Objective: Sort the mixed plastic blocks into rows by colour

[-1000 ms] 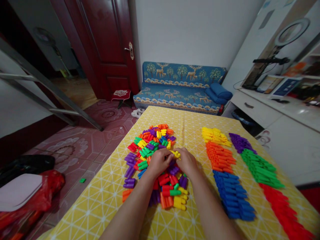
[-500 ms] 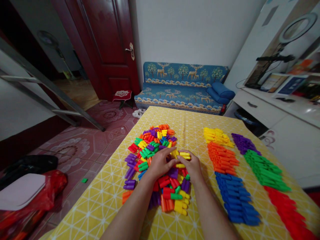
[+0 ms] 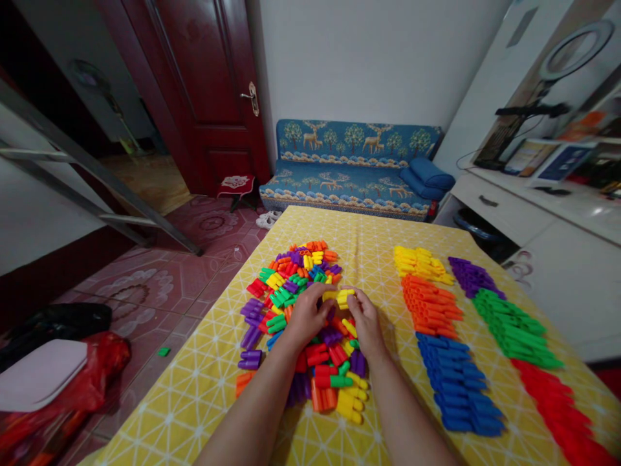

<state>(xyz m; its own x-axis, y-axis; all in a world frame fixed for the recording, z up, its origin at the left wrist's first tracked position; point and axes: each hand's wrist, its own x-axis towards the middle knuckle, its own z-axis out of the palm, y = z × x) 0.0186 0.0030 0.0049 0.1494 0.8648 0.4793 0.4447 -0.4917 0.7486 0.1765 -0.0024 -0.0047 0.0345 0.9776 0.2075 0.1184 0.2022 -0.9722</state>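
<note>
Above the far side of a mixed heap of plastic building blocks [image 3: 295, 291], both hands meet around yellow building blocks [image 3: 345, 298]. My left hand [image 3: 305, 317] pinches one end at thumb and fingertips. From the other side, my right hand [image 3: 365, 321] grips a yellow block with its fingers closed. Whether the yellow pieces are joined or only touching, I cannot tell. The heap mixes red, orange, yellow, green, blue and purple blocks with rounded prongs, and my left forearm and hand hide part of it.
Colour-sorted blocks lie at the right: yellow [image 3: 422, 264], orange [image 3: 431, 307], blue [image 3: 458, 385], purple [image 3: 474, 278], green [image 3: 515, 329] and red [image 3: 560, 411]. A patterned yellow cloth [image 3: 194, 395] covers the table. One green block [image 3: 163, 352] is on the floor. Beyond stands a blue sofa [image 3: 349, 175].
The yellow blocks between my hands have been brought together and turned. My right hand has shifted slightly left, and a yellow block previously beneath it no longer shows the same way.
</note>
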